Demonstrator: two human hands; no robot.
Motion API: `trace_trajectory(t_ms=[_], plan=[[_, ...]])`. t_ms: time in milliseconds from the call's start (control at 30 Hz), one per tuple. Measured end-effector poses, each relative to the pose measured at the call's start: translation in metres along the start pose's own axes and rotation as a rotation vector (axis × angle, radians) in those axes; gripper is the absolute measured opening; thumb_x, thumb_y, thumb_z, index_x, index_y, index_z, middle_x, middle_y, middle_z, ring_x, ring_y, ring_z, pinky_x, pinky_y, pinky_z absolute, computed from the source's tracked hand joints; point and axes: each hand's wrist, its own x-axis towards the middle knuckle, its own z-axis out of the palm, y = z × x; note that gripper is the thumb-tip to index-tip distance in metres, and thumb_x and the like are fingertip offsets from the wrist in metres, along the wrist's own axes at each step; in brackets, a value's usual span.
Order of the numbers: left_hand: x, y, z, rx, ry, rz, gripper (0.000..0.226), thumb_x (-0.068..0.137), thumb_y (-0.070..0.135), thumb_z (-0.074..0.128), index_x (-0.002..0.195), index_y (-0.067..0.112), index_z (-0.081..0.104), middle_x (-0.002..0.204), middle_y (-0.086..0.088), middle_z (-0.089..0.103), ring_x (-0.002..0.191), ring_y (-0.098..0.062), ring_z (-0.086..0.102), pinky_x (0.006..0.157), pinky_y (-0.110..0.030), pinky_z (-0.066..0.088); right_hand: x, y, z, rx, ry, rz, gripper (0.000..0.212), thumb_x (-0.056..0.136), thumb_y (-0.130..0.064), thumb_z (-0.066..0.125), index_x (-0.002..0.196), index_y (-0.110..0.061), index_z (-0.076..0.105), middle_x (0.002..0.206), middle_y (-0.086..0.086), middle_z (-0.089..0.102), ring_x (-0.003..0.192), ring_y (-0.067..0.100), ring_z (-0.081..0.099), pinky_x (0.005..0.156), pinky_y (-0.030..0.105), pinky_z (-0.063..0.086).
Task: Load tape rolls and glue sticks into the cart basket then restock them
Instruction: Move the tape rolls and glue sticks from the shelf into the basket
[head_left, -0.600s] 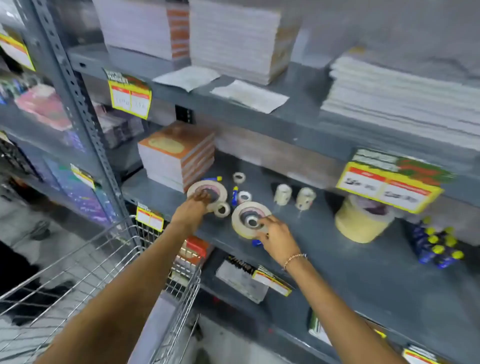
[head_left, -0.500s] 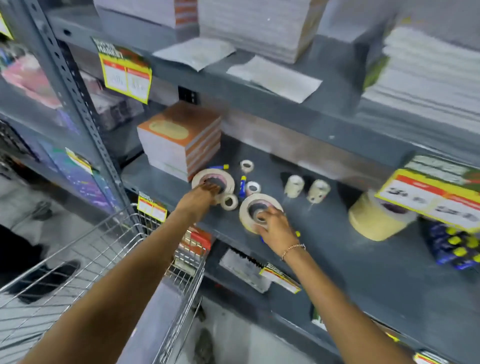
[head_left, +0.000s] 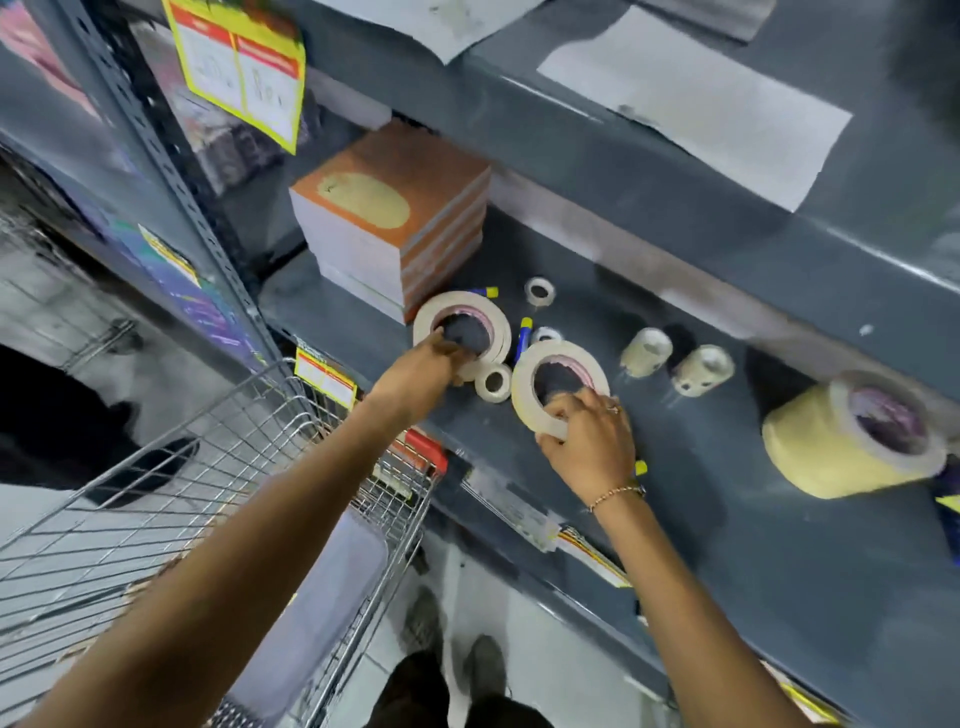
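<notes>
Both hands are on the middle shelf (head_left: 727, 519), each closing on a wide masking tape roll. The left hand (head_left: 415, 376) has its fingers hooked into the core of the left tape roll (head_left: 462, 312), which lies flat against a stack of orange-covered pads (head_left: 395, 218) at its 11 o'clock. The right hand (head_left: 589, 441) pinches the near rim of the right tape roll (head_left: 524, 384), thumb outside and fingertips curled over the edge into the hole; the roll looks tipped up slightly, though blur makes that uncertain.

Between the two rolls sit a small tape roll (head_left: 493, 383) and a blue glue stick (head_left: 523, 338) with a yellow cap. More small rolls lie at 1 o'clock, and a fat yellow tape roll (head_left: 821, 452) rests on its side at 3 o'clock from the right hand.

The wire cart basket (head_left: 156, 509), at 8 o'clock below the shelf, shows no tape or glue inside, so loading seems barely begun: nearly everything remains on the shelf, and restocking lies further off.
</notes>
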Motion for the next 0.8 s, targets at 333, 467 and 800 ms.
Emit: trace_trajectory(t_ms=[333,467,800], plan=[[-0.075,0.003,-0.004,0.083,0.272,-0.044,0.047,0.083,-0.003,0.057,0.129,0.010,0.054,0.126,-0.010,0.062,0.123,-0.031,0.047,0.100,-0.041,0.046,-0.013,-0.024,-0.013,0.153,-0.019,-0.199,0.024,0.081,-0.016,0.065,0.104,-0.009,0.064,0.108,0.010,0.065,0.108,0.032,0.054,0.096,0.040,0.044],[-0.146,-0.022,0.003,0.027,0.418,-0.210,0.044,0.079,-0.004,0.064,0.121,0.007,0.060,0.117,-0.013,0.067,0.110,-0.034,0.057,0.093,-0.040,0.049,-0.032,-0.082,0.005,0.250,0.087,-0.428,0.022,0.074,-0.010,0.071,0.096,-0.010,0.067,0.098,0.011,0.066,0.099,0.033,0.060,0.088,0.042,0.053],[-0.312,-0.114,0.114,-0.229,0.065,-0.955,0.015,0.083,0.015,0.054,0.094,0.020,0.062,0.103,-0.012,0.069,0.097,-0.036,0.063,0.073,-0.039,0.053,-0.065,-0.230,0.157,-0.106,-0.645,-0.801,0.013,0.080,-0.001,0.059,0.090,-0.007,0.065,0.094,0.017,0.062,0.099,0.034,0.059,0.077,0.040,0.050]])
